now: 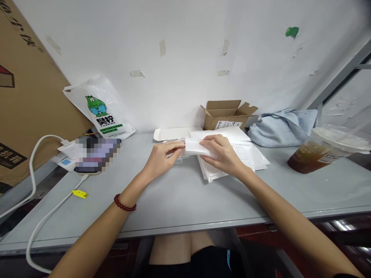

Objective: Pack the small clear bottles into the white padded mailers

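Note:
Over the middle of the desk, both hands hold a small white packet (193,146) with clear plastic about its edges. My left hand (162,158) pinches its left end between thumb and fingertips. At the other end, my right hand (222,153) is closed around the packet, thumb below and fingers on top. What lies inside the packet cannot be made out. Behind and under my right hand is a loose stack of white plastic sleeves (246,156). A flat white carton (174,134) lies just beyond the hands, against the wall.
A small open cardboard box (223,113) stands by the wall, beside a light blue cloth bag (282,127). A tilted-looking cup of brown drink (313,154) is at right. At left are a phone (98,156) with a white cable (55,210), a plastic bag (101,108) and a large carton (34,96).

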Demonstrator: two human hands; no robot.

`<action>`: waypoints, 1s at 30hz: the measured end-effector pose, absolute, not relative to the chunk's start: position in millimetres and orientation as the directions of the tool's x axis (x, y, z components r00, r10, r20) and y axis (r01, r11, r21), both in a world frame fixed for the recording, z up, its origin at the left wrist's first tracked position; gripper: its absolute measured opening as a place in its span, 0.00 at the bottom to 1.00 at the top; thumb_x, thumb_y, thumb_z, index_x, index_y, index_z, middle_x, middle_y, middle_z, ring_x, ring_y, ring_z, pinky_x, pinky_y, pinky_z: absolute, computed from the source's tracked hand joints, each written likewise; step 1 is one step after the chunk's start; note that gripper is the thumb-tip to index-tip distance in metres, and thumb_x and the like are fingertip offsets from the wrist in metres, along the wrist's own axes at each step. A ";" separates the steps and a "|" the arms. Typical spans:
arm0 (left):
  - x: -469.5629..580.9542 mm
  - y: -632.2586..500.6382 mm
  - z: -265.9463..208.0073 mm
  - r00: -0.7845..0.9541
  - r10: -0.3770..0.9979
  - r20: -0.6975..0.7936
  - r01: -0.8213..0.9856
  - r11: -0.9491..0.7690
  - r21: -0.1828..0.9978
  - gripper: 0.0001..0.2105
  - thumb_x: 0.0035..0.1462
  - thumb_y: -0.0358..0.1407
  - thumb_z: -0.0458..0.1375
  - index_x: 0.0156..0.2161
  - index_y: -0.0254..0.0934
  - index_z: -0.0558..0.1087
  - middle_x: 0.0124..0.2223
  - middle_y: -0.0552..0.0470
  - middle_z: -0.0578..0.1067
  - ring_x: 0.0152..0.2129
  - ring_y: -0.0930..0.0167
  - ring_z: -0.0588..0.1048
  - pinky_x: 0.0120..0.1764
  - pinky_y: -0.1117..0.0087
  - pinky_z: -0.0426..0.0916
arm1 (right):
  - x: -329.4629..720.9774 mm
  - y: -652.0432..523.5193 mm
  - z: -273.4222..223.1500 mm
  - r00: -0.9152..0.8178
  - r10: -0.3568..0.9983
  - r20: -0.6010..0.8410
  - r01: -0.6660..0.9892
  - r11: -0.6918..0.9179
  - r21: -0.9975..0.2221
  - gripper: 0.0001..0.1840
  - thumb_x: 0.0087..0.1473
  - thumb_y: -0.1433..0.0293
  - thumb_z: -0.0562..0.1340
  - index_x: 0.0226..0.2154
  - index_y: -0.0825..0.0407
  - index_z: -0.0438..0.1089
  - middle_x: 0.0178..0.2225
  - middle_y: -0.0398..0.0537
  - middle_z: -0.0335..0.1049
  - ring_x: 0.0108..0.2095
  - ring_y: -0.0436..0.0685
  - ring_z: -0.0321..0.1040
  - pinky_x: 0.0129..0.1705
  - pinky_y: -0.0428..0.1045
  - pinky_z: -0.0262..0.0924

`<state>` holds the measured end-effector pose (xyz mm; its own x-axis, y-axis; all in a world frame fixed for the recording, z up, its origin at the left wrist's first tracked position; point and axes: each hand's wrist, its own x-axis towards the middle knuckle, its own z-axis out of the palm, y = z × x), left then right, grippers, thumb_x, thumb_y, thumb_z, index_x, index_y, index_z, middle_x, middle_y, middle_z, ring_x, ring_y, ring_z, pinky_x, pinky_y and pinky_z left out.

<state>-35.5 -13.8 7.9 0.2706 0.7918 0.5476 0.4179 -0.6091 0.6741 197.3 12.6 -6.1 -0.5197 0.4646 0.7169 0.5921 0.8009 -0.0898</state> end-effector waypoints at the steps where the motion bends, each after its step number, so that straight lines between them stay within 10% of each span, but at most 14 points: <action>1: -35.8 -14.6 8.7 0.247 0.810 0.532 0.405 -0.585 0.702 0.11 0.55 0.32 0.54 0.41 0.34 0.77 0.44 0.46 0.78 0.42 0.67 0.75 0.42 0.69 0.70 | 197.1 12.3 -5.9 -0.519 0.464 0.718 0.593 0.800 -0.089 0.15 0.52 0.65 0.62 0.44 0.49 0.65 0.43 0.54 0.66 0.43 0.61 0.63 0.43 0.57 0.59; 13: -40.4 -13.7 16.4 0.051 0.925 0.377 0.648 -0.318 0.692 0.11 0.51 0.32 0.51 0.32 0.37 0.78 0.36 0.53 0.80 0.30 0.71 0.74 0.31 0.73 0.65 | 200.4 16.3 -7.2 -0.474 0.464 0.749 0.608 0.787 -0.103 0.15 0.53 0.65 0.62 0.44 0.49 0.65 0.42 0.53 0.66 0.42 0.61 0.63 0.42 0.57 0.59; 30: -26.2 -17.6 16.2 0.266 0.949 0.166 0.342 -0.254 0.905 0.14 0.48 0.32 0.52 0.38 0.34 0.78 0.30 0.53 0.77 0.27 0.72 0.73 0.29 0.74 0.64 | 192.4 9.9 -9.0 -0.510 0.463 0.725 0.598 0.797 -0.088 0.13 0.53 0.65 0.60 0.43 0.48 0.65 0.42 0.53 0.67 0.42 0.61 0.64 0.42 0.56 0.58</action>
<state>-26.2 -17.6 16.2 0.2660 0.9495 0.1665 0.3418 -0.2544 0.9047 192.4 9.9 -9.0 -0.5105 0.4631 0.7245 0.5978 0.7968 -0.0881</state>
